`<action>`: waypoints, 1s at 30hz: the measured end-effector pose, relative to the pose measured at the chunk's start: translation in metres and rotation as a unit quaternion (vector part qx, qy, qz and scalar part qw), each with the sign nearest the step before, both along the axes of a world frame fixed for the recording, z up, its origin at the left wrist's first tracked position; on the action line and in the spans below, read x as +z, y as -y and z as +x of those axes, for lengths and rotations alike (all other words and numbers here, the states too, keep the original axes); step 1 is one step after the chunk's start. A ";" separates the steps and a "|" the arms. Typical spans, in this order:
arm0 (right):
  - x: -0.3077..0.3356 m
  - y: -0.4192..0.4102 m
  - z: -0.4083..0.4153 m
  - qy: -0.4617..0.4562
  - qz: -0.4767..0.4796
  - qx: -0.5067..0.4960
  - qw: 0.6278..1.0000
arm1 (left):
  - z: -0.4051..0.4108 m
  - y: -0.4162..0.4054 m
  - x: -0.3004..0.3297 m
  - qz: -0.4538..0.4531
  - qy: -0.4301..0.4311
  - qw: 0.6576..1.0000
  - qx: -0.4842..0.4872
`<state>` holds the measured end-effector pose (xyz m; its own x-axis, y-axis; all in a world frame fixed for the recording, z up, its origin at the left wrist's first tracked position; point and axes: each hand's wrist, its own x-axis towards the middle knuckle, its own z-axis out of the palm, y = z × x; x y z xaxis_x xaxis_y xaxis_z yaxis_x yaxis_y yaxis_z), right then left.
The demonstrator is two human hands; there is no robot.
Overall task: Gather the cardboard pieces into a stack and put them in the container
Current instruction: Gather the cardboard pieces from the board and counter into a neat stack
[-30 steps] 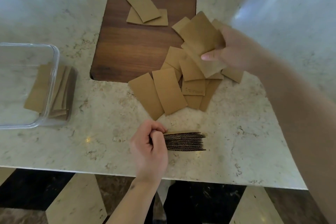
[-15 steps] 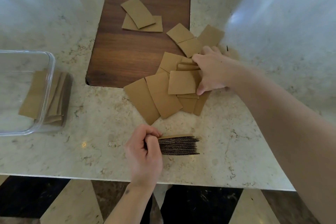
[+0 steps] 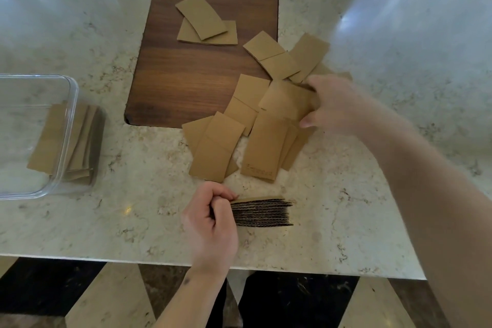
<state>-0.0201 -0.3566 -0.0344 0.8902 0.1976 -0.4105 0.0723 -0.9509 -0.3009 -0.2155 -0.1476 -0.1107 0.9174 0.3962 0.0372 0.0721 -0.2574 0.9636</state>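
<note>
Several tan cardboard pieces (image 3: 218,152) lie scattered on the marble counter, some overlapping. My left hand (image 3: 213,224) grips one end of a stack of cardboard pieces (image 3: 262,212) held on edge near the counter's front. My right hand (image 3: 335,106) is closed on a cardboard piece (image 3: 287,101) lifted from the right side of the pile. Two more pieces (image 3: 205,21) lie on the wooden board (image 3: 186,82). A clear plastic container (image 3: 68,120) stands at the left with a few cardboard pieces (image 3: 46,141) inside.
The counter's front edge (image 3: 159,261) runs just below my left hand, with patterned floor beneath. Pale walls rise at the back left and right. More cardboard pieces (image 3: 306,56) lie at the board's right edge.
My right hand, which pressed flat on the pile half a second ago, has pinched a piece and tilted it up. The view moved slightly. My left hand holds the stack as before.
</note>
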 end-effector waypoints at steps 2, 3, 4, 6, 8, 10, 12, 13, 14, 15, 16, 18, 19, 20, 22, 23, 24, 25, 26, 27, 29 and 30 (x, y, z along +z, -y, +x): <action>0.009 0.010 0.003 0.022 -0.011 0.040 0.999 | 0.000 0.000 0.000 0.002 -0.002 1.000 0.001; 0.016 0.009 0.002 0.024 -0.011 0.078 0.997 | 0.000 0.001 0.001 0.001 -0.002 1.000 0.001; 0.023 0.004 0.001 0.021 -0.015 0.125 0.992 | 0.000 0.001 0.002 0.001 -0.001 1.000 0.000; 0.028 -0.015 -0.006 0.015 -0.047 0.230 0.972 | 0.000 0.001 0.002 0.005 0.003 1.000 0.000; 0.023 -0.037 -0.015 0.013 -0.090 0.317 0.944 | 0.000 0.001 0.001 0.011 0.007 1.000 -0.002; 0.014 -0.050 -0.021 0.034 -0.121 0.388 0.913 | 0.000 0.000 0.001 0.013 0.004 1.000 -0.004; 0.008 -0.054 -0.025 0.084 -0.123 0.431 0.890 | 0.000 0.000 0.000 0.011 -0.001 1.000 -0.005; 0.006 -0.054 -0.026 0.111 -0.115 0.436 0.886 | 0.000 0.001 0.000 0.010 -0.003 1.000 -0.005; 0.003 -0.054 -0.026 0.131 -0.109 0.435 0.884 | 0.000 0.000 0.000 0.011 -0.004 1.000 -0.005; 0.001 -0.053 -0.026 0.141 -0.111 0.428 0.886 | 0.000 0.000 0.000 0.011 -0.003 1.000 -0.005; -0.002 -0.052 -0.025 0.135 -0.120 0.417 0.891 | 0.000 0.000 0.000 0.011 -0.001 1.000 -0.005; -0.004 -0.049 -0.020 0.083 -0.156 0.394 0.902 | -0.001 0.000 0.000 0.007 0.002 1.000 -0.005; -0.003 -0.048 -0.017 0.061 -0.171 0.385 0.905 | -0.001 0.000 0.000 0.005 0.002 1.000 -0.004; -0.002 -0.046 -0.016 0.053 -0.181 0.377 0.907 | 0.000 0.000 0.001 0.004 0.001 1.000 -0.004; -0.001 -0.044 -0.014 0.062 -0.174 0.366 0.912 | 0.000 0.001 0.001 0.003 -0.003 1.000 -0.003; 0.000 -0.043 -0.015 0.062 -0.162 0.363 0.916 | 0.000 0.001 0.001 0.002 -0.003 1.000 -0.002; 0.001 -0.041 -0.015 0.053 -0.142 0.353 0.923 | 0.000 0.001 0.002 0.001 -0.001 1.000 -0.002; 0.004 -0.038 -0.015 0.034 -0.116 0.332 0.936 | 0.000 0.001 0.002 0.000 0.001 1.000 0.000; 0.008 -0.033 -0.013 0.011 -0.088 0.300 0.950 | 0.000 0.001 0.003 -0.002 0.000 1.000 0.000; 0.014 -0.027 -0.008 -0.010 -0.059 0.265 0.962 | 0.001 0.001 0.003 -0.004 -0.002 1.000 0.002; 0.025 -0.012 0.005 -0.023 -0.017 0.209 0.977 | 0.001 0.001 0.003 -0.005 -0.009 1.000 0.005; 0.031 -0.004 0.010 -0.021 -0.022 0.203 0.979 | 0.000 0.002 0.002 -0.005 -0.012 1.000 0.006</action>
